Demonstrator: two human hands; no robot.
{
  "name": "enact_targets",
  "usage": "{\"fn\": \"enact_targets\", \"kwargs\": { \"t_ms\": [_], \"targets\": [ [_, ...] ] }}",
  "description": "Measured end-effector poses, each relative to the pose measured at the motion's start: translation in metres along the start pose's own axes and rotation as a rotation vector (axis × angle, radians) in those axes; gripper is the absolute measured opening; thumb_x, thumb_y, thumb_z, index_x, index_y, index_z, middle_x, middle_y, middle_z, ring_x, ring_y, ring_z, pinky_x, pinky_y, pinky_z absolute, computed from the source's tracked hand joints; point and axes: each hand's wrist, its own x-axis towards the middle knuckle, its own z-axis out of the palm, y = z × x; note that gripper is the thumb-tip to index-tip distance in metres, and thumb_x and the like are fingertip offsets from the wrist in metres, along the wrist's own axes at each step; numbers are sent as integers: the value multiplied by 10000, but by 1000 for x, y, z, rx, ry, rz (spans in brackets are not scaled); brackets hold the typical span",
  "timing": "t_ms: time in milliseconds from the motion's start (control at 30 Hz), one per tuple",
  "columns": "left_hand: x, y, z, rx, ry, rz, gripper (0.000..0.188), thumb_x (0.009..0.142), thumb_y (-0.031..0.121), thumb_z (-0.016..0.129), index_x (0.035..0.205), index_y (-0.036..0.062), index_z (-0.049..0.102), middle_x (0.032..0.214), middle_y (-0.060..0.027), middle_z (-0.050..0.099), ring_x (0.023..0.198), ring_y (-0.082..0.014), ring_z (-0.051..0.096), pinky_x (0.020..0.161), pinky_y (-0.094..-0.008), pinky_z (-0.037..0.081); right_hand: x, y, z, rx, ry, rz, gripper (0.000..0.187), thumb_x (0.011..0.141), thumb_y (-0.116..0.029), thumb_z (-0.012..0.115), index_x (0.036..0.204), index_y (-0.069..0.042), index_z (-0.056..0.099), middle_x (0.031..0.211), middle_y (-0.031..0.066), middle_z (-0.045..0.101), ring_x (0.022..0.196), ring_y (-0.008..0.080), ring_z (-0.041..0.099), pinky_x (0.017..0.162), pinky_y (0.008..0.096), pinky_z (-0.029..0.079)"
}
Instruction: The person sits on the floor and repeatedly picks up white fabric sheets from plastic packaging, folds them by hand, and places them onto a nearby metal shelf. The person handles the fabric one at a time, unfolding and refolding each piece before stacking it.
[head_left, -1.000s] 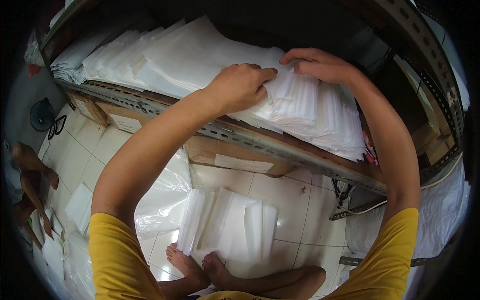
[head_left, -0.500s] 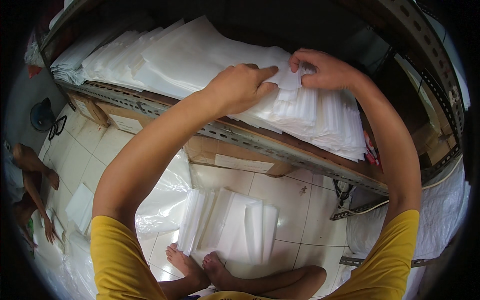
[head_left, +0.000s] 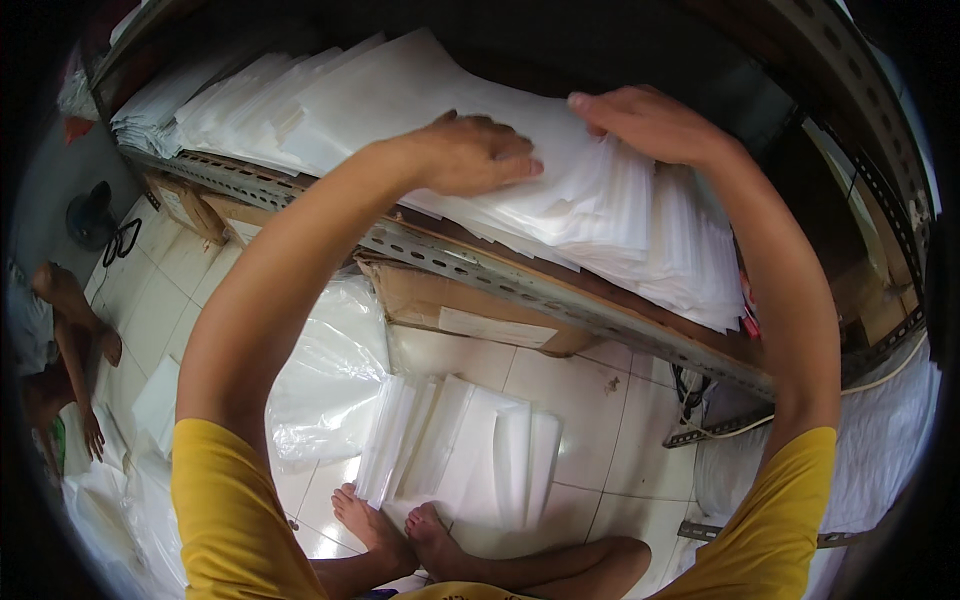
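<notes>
A long, slumped stack of thin white sheets, like flat plastic bags, lies on a metal-edged shelf. Above its front part my left hand is held with loosely bent fingers and nothing in its grasp. Whether its fingertips touch the top sheet I cannot tell. My right hand rests at the far right of the stack, palm down and fingers stretched out, holding nothing. Below it, the fanned edges of a bundle of sheets show at the shelf's right end.
Cardboard boxes stand under the shelf. On the tiled floor lie folded white bundles by my feet and a clear plastic bag. A perforated metal post rises at the right. Another person's hand is at the far left.
Both hands have let go of the top sheet's edge and moved apart. My left hand has drawn left, and the sheet now lies flatter on the stack.
</notes>
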Motion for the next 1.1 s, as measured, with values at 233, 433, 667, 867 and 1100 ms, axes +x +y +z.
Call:
{"fn": "enact_targets", "kwargs": {
  "t_ms": [233, 433, 667, 867, 1100],
  "targets": [
    [-5, -9, 12, 136, 16, -102, 721, 963, 638, 266, 1401, 109, 488, 1491, -160, 397, 1405, -358, 306, 1140, -543, 206, 10, 11, 27, -439, -124, -90, 709, 876, -603, 542, 1381, -106, 529, 1468, 156, 426, 1390, 321, 331, 1144, 397, 279],
    [-22, -47, -12, 532, -2, -324, 715, 946, 659, 253, 1327, 138, 561, 1424, -154, 455, 1378, -337, 349, 1128, -628, 135, 6, 39, 37, -387, -92, -116, 757, 883, -602, 527, 1452, -112, 429, 1503, 145, 389, 1436, 321, 241, 1169, 405, 224],
    [-39, -118, -29, 690, 294, -496, 787, 893, 746, 295, 1444, 200, 431, 1476, -152, 401, 1422, -357, 273, 1144, -595, 182, 5, 43, 36, -412, -119, -162, 758, 890, -609, 518, 1463, -123, 413, 1521, 131, 368, 1434, 319, 257, 1168, 380, 234],
    [-75, -56, -29, 577, 153, 234, 949, 792, 840, 379, 1489, 197, 351, 1524, -172, 329, 1427, -375, 263, 1166, -578, 173, 34, 12, -2, -101, -215, -131, 742, 891, -668, 453, 1288, -57, 594, 1364, 176, 525, 1250, 324, 495, 1071, 406, 352],
    [-48, -21, -9, 414, 194, 338, 836, 795, 718, 532, 1369, 112, 485, 1332, -182, 531, 1281, -372, 454, 1112, -511, 313, 150, 25, -11, -268, 12, -49, 785, 900, -680, 451, 1376, -56, 495, 1372, 177, 514, 1283, 325, 462, 1088, 398, 335]
  ]
}}
